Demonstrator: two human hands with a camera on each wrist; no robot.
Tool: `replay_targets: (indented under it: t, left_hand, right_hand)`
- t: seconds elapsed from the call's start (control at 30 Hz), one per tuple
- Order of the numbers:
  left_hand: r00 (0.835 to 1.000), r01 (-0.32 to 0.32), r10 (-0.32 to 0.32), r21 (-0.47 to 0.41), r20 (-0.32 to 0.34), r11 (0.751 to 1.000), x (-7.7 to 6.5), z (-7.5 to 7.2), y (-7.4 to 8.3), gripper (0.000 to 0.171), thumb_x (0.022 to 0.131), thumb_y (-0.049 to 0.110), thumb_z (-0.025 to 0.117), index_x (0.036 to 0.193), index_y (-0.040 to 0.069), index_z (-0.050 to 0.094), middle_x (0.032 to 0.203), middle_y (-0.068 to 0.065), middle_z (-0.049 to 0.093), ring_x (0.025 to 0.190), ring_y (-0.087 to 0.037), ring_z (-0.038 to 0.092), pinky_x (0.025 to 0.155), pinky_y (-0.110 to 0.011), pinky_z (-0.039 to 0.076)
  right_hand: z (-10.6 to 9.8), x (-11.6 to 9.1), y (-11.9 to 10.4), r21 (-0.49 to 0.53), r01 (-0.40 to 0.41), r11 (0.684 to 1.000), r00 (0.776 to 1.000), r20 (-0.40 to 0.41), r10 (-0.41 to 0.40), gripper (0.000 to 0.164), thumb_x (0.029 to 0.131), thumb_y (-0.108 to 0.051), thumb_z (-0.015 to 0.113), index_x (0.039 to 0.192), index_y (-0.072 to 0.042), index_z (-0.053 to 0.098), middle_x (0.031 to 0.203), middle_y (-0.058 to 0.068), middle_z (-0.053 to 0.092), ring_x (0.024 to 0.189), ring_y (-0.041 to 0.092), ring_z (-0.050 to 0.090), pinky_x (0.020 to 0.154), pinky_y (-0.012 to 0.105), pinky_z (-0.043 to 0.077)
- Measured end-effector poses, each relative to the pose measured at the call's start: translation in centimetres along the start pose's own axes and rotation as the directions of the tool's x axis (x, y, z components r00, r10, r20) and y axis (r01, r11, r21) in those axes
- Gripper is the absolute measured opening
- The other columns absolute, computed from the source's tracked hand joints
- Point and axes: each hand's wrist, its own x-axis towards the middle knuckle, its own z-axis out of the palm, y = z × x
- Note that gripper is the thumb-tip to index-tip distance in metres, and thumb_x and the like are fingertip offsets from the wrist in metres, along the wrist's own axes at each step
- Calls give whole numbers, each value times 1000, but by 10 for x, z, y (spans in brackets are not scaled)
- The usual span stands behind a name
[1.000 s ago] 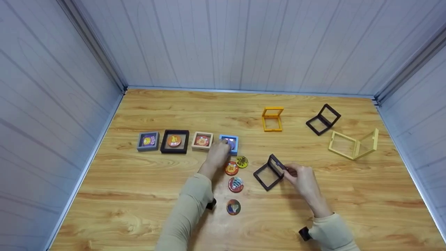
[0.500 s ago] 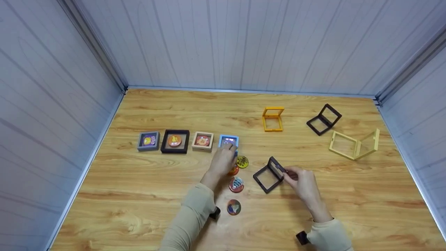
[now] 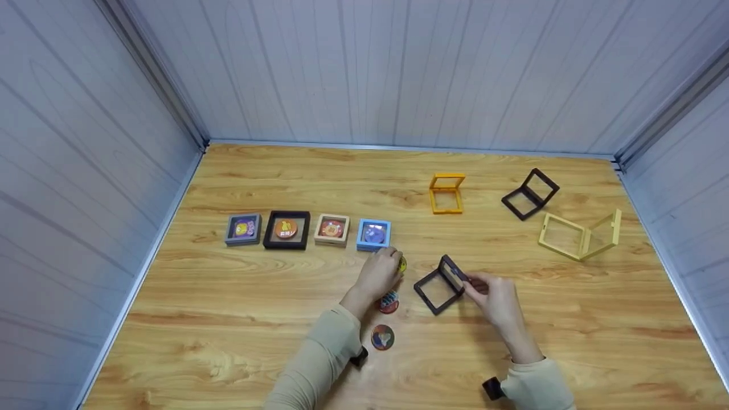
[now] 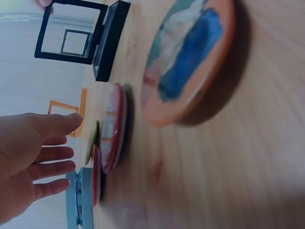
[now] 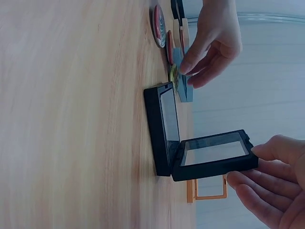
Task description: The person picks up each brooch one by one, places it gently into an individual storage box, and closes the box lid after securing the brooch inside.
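My left hand (image 3: 379, 274) hovers over the round badges, its fingers loosely extended and holding nothing in the left wrist view. Close to its fingertips lies a yellow badge (image 3: 403, 264). An orange-red badge (image 4: 96, 174), hidden under the hand in the head view, shows in the left wrist view. Nearer me are a red badge with a blue-white picture (image 3: 389, 302) and a multicoloured badge (image 3: 383, 337). My right hand (image 3: 500, 299) pinches the raised half of a hinged black display frame (image 3: 425, 300) between thumb and fingers; the other half rests on the table.
Closed frames with badges stand in a row: grey (image 3: 228, 230), black (image 3: 266, 230), cream (image 3: 331, 244) and blue (image 3: 359, 234). Unfolded frames stand at right: orange (image 3: 447, 212), dark (image 3: 525, 216), pale yellow (image 3: 561, 252). Walls enclose the wooden table (image 3: 228, 353).
My left hand has drawn away from the blue frame, moving right and nearer me over the badges. The blue frame now shows whole. My right hand keeps its hold on the black frame.
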Motion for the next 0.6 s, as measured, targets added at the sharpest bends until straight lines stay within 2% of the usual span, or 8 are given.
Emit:
replay_targets:
  t: [0.17, 0.4, 0.5, 0.6]
  left_hand:
    - [998, 31, -31, 8, 50, 999, 2, 5, 3, 36, 75, 19, 67, 106, 1, 58, 102, -10, 56, 93, -23, 54, 78, -35, 44]
    - [997, 40, -43, 41, 69, 998, 6, 9, 7, 31, 76, 18, 66, 102, 2, 60, 100, -11, 56, 89, -24, 53, 75, -35, 45]
    - [998, 37, -41, 61, 57, 997, 7, 10, 8, 25, 77, 16, 66, 98, 3, 62, 96, -10, 57, 87, -23, 53, 73, -35, 45]
    - [1000, 20, -21, 80, 6, 997, 7, 12, 8, 16, 77, 11, 63, 91, 3, 64, 89, -9, 57, 83, -22, 54, 68, -34, 46]
  right_hand:
    - [0, 0, 0, 3, 1, 1000, 1000, 3, -1, 12, 74, 2, 66, 85, 5, 67, 72, 12, 65, 64, 19, 62, 57, 25, 50]
    - [0, 0, 0, 3, 18, 1000, 1000, -8, -18, 13, 73, 1, 66, 85, 6, 67, 72, 12, 65, 63, 20, 62, 57, 26, 50]
    - [0, 0, 0, 3, 19, 1000, 1000, -12, -19, 13, 73, 1, 66, 85, 6, 67, 72, 13, 65, 63, 20, 62, 57, 26, 50]
    - [0, -1, 0, 2, 1, 1000, 1000, -10, -1, 13, 73, 1, 66, 85, 6, 67, 72, 13, 65, 63, 20, 62, 57, 27, 50]
